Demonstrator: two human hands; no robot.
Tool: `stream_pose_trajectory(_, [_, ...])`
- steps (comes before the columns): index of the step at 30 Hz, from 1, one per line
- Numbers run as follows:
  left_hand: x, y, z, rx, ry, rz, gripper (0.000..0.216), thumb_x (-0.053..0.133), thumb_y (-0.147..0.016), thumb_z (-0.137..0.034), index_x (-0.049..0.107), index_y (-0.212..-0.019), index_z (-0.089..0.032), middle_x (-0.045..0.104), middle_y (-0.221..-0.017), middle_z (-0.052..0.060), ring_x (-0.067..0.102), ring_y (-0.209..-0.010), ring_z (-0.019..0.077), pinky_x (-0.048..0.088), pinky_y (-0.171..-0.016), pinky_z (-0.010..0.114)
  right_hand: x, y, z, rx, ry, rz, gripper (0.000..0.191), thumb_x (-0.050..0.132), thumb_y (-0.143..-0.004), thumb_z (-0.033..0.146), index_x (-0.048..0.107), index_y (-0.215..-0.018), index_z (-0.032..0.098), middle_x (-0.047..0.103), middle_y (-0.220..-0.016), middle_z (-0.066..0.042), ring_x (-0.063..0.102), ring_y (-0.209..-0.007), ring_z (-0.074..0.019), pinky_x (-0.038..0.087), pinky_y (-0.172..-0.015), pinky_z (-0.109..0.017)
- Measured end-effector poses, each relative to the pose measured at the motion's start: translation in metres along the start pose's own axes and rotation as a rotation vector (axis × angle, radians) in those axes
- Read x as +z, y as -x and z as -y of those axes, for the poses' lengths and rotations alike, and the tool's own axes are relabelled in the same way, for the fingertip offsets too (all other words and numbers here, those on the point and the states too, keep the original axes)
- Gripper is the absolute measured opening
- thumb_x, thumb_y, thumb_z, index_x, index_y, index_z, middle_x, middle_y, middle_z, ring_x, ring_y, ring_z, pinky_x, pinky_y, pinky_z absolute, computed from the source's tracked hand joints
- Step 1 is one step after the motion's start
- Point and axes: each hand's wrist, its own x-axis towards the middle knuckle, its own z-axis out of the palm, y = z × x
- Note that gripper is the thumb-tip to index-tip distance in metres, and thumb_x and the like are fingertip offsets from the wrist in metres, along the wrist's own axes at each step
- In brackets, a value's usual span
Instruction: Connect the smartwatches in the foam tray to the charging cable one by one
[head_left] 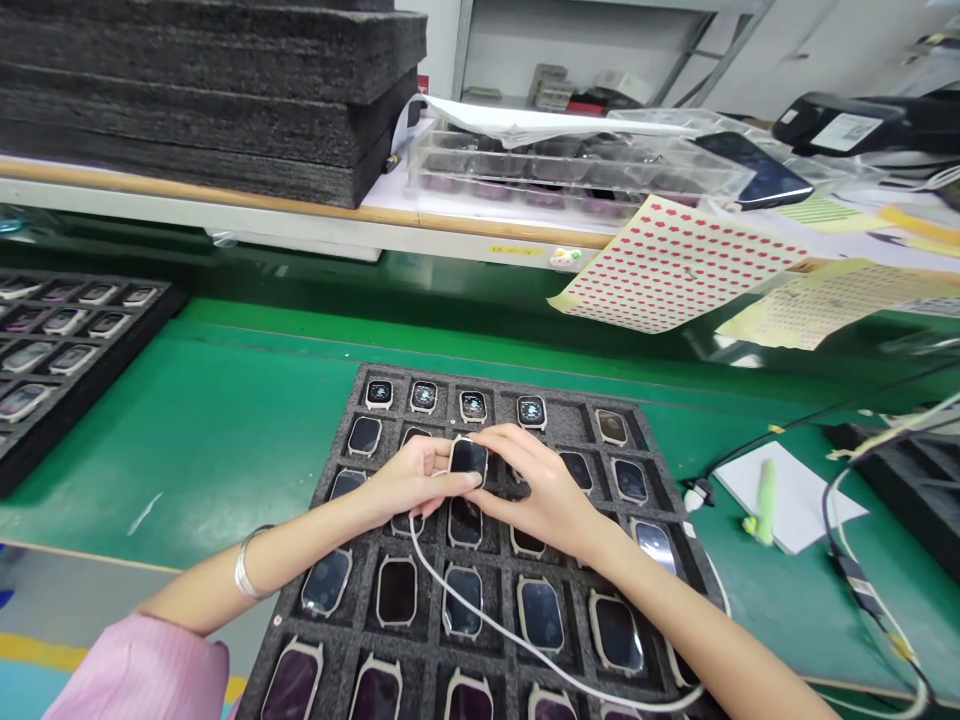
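Above the middle of a black foam tray [501, 570], both my hands hold one smartwatch body [469, 458] with a dark screen and no strap. My left hand [420, 475] is closed on its left edge, thumb at the lower corner. A white cable [480, 612] runs from beneath these fingers across the tray; its end is hidden in the hand. My right hand [540, 487] pinches the watch along its right side. Several similar watches lie in the tray's compartments. In the far row, a watch with a lit screen [532, 411] sits beside others lit likewise.
Another foam tray of watches [75, 335] lies at left. A shelf [300, 222] carries stacked black foam [225, 110], clear plastic trays [547, 165] and a phone [754, 168]. A red-dotted sticker sheet [667, 265] hangs over its edge. White paper with a green marker [765, 500] and cables lie at right.
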Motion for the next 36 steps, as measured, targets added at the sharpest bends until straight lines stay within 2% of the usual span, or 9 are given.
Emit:
stream_pose_trajectory(4, [0.0, -0.001, 0.001, -0.124, 0.087, 0.054, 0.048, 0.057, -0.081, -0.059, 0.055, -0.072, -0.012, 0.049, -0.039, -0.002, 0.029, -0.027, 0.0053, 0.016, -0.031, 0.019, -0.001, -0.002, -0.004, 0.144, -0.14, 0.042, 0.028, 0.071, -0.081, 0.026, 0.062, -0.105, 0.016, 0.059, -0.086, -0.004, 0.058, -0.077, -0.0194, 0.047, -0.072, -0.032])
stream_pose_trajectory(7, [0.0, -0.002, 0.003, -0.182, 0.151, 0.03, 0.051, 0.06, -0.078, -0.061, 0.054, -0.066, -0.012, 0.045, -0.036, -0.003, 0.026, -0.027, 0.0049, 0.012, -0.034, 0.021, 0.001, -0.003, -0.008, 0.189, -0.182, 0.05, 0.03, 0.071, -0.08, 0.029, 0.063, -0.105, 0.015, 0.059, -0.081, -0.003, 0.057, -0.074, -0.0183, 0.046, -0.07, -0.031])
stream_pose_trajectory(13, [0.001, -0.004, 0.005, -0.19, 0.258, -0.007, 0.042, 0.072, -0.072, -0.05, 0.05, -0.063, -0.014, 0.038, -0.036, -0.007, 0.027, -0.029, 0.004, 0.014, -0.035, 0.02, 0.004, -0.004, -0.009, 0.143, -0.185, 0.079, 0.033, 0.072, -0.078, 0.023, 0.062, -0.108, 0.016, 0.058, -0.086, -0.004, 0.057, -0.077, -0.019, 0.047, -0.072, -0.031])
stream_pose_trajectory(20, [0.001, 0.001, 0.001, -0.027, 0.078, -0.019, 0.032, 0.068, -0.078, -0.042, 0.054, -0.073, -0.013, 0.046, -0.04, -0.006, 0.029, -0.028, 0.0039, 0.017, -0.031, 0.016, 0.001, -0.001, -0.005, 0.008, -0.224, 0.012, 0.04, 0.067, -0.083, 0.018, 0.055, -0.121, 0.02, 0.058, -0.108, -0.008, 0.056, -0.098, -0.0224, 0.047, -0.087, -0.035])
stream_pose_trajectory(25, [0.002, 0.005, -0.002, 0.032, 0.029, 0.031, 0.036, 0.068, -0.077, -0.045, 0.061, -0.08, -0.01, 0.046, -0.041, -0.006, 0.032, -0.028, 0.0052, 0.02, -0.03, 0.017, -0.004, 0.001, -0.008, 0.01, -0.48, 0.006, 0.033, 0.069, -0.085, 0.022, 0.061, -0.117, 0.023, 0.059, -0.104, -0.007, 0.056, -0.096, -0.0227, 0.047, -0.085, -0.038])
stream_pose_trajectory(29, [0.002, 0.008, -0.003, -0.01, 0.027, 0.146, 0.045, 0.07, -0.073, -0.051, 0.064, -0.08, -0.008, 0.055, -0.046, 0.001, 0.035, -0.03, 0.0062, 0.024, -0.032, 0.019, -0.003, 0.002, -0.01, 0.028, -0.697, 0.044, 0.027, 0.069, -0.087, 0.025, 0.066, -0.114, 0.024, 0.059, -0.112, -0.01, 0.056, -0.104, -0.0251, 0.043, -0.093, -0.044])
stream_pose_trajectory(33, [-0.001, 0.008, -0.002, -0.041, 0.065, 0.242, 0.047, 0.071, -0.07, -0.053, 0.064, -0.077, -0.008, 0.055, -0.047, 0.003, 0.033, -0.029, 0.0061, 0.022, -0.033, 0.02, 0.003, 0.002, -0.008, 0.018, -0.883, 0.052, 0.03, 0.073, -0.084, 0.029, 0.067, -0.114, 0.025, 0.062, -0.113, -0.011, 0.054, -0.109, -0.0269, 0.041, -0.096, -0.046])
stream_pose_trajectory(36, [-0.001, 0.008, -0.003, -0.039, 0.064, 0.235, 0.048, 0.071, -0.069, -0.055, 0.065, -0.076, -0.008, 0.055, -0.046, 0.003, 0.033, -0.029, 0.0063, 0.021, -0.033, 0.02, 0.008, 0.001, -0.007, 0.05, -0.966, 0.041, 0.031, 0.074, -0.083, 0.028, 0.068, -0.112, 0.025, 0.064, -0.11, -0.01, 0.055, -0.109, -0.0261, 0.041, -0.097, -0.046])
